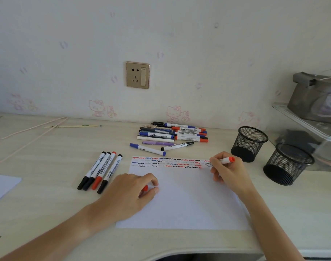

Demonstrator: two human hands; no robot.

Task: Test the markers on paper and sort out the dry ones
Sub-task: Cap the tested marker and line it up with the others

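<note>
A white sheet of paper [181,206] lies on the desk with rows of red, blue and black squiggles along its top edge. My right hand [229,171] grips a red marker [224,160], its tip touching the paper at the right end of the rows. My left hand [129,193] rests on the paper's left part and pinches the red cap [145,188]. Several capped markers [99,172], black and one red, lie in a row left of the paper. A pile of markers [172,134] sits behind the paper near the wall.
Two black mesh pen cups [248,143] [288,163] stand at the right. Beyond them is a clear tray [300,119] with a grey box. Another sheet [1,185] lies at the left edge. Thin sticks [70,126] lie at the back left. The desk's front edge curves below.
</note>
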